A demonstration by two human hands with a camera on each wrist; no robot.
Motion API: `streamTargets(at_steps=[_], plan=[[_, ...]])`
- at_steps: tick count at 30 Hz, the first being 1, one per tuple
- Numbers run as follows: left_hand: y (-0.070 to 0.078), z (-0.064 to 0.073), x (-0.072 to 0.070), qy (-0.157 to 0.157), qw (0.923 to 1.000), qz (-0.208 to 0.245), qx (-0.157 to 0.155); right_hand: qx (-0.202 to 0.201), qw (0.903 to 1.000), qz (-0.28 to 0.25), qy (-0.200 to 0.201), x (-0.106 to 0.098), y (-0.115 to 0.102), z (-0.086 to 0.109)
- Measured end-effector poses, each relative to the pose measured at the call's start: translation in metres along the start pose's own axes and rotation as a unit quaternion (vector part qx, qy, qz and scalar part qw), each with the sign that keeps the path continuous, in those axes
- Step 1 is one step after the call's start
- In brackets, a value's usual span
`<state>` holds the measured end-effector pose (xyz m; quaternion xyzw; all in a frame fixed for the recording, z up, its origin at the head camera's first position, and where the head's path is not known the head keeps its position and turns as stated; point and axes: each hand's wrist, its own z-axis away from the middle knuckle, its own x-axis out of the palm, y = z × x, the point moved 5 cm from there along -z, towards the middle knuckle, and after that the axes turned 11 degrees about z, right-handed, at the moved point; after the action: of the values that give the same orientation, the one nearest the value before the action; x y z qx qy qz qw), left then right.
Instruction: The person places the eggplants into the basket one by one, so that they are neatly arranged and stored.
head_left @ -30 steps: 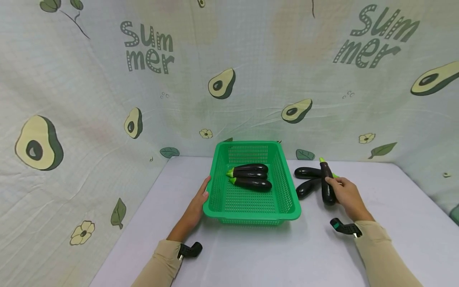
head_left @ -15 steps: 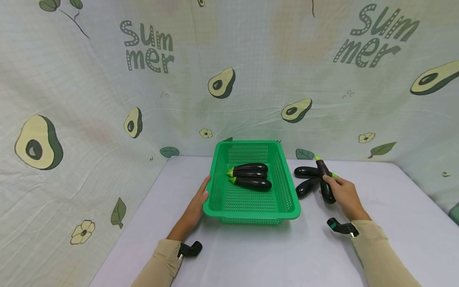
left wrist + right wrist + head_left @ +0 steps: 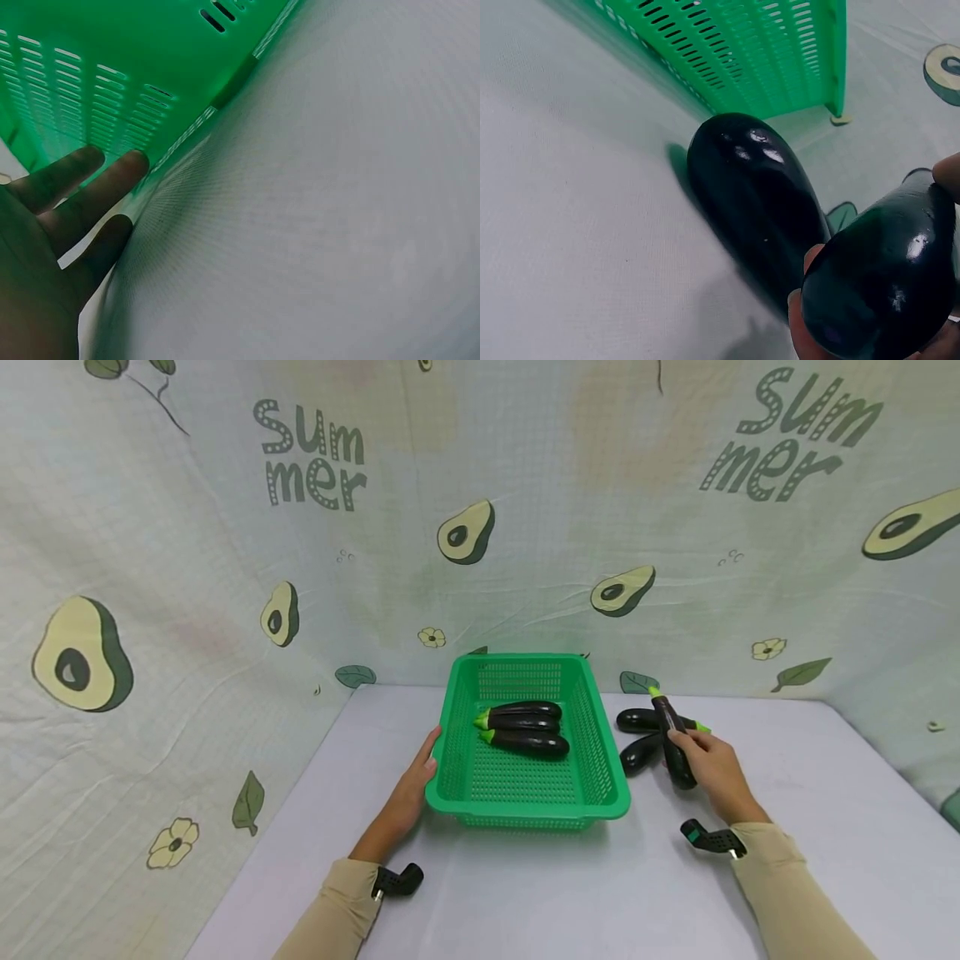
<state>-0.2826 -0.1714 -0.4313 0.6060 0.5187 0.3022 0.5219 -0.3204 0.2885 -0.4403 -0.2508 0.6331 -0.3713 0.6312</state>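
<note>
My right hand point(image 3: 716, 772) grips a dark purple eggplant point(image 3: 674, 745) by its middle, its green stem end pointing away and to the left. Under and beside it, two more eggplants lie on the table, one point(image 3: 637, 720) behind and one point(image 3: 639, 755) in front. In the right wrist view the held eggplant point(image 3: 885, 277) hides part of a lying one point(image 3: 750, 195). My left hand point(image 3: 409, 785) rests against the left side of a green plastic basket point(image 3: 525, 817); the left wrist view shows its fingers point(image 3: 112, 184) extended at the perforated wall. Three eggplants point(image 3: 527, 743) lie side by side inside.
The white-covered table point(image 3: 517, 893) runs to a fabric backdrop point(image 3: 540, 593) printed with avocados and leaves. The basket stands between the hands near the back edge, its right wall close to the lying eggplants.
My right hand has shifted slightly left with the eggplant, whose stem end now leans further left. My left hand and the basket have stayed in place.
</note>
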Motion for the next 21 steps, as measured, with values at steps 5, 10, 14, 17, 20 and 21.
streamTargets(at_steps=[5, 10, 14, 17, 20, 21], plan=[[-0.022, -0.005, -0.005, 0.010, 0.9999, 0.000, 0.011, -0.022, 0.9996, 0.002, -0.020, 0.000, -0.005, 0.000], [-0.028, -0.005, -0.007, 0.013, 0.9998, 0.008, 0.015, -0.031, 0.9987, -0.031, -0.026, 0.001, -0.006, 0.002], [-0.030, -0.005, -0.006, 0.012, 0.9999, 0.004, 0.010, -0.038, 0.9952, -0.086, -0.029, 0.003, -0.007, 0.003], [-0.030, -0.005, -0.006, 0.013, 0.9998, 0.007, 0.010, -0.042, 0.9919, -0.115, -0.036, 0.005, -0.008, 0.004], [-0.030, -0.005, -0.006, 0.012, 0.9998, 0.007, 0.010, -0.043, 0.9910, -0.121, -0.039, 0.005, -0.009, 0.005], [-0.030, -0.005, -0.006, 0.012, 0.9999, 0.006, 0.009, -0.042, 0.9914, -0.118, -0.038, 0.005, -0.010, 0.005]])
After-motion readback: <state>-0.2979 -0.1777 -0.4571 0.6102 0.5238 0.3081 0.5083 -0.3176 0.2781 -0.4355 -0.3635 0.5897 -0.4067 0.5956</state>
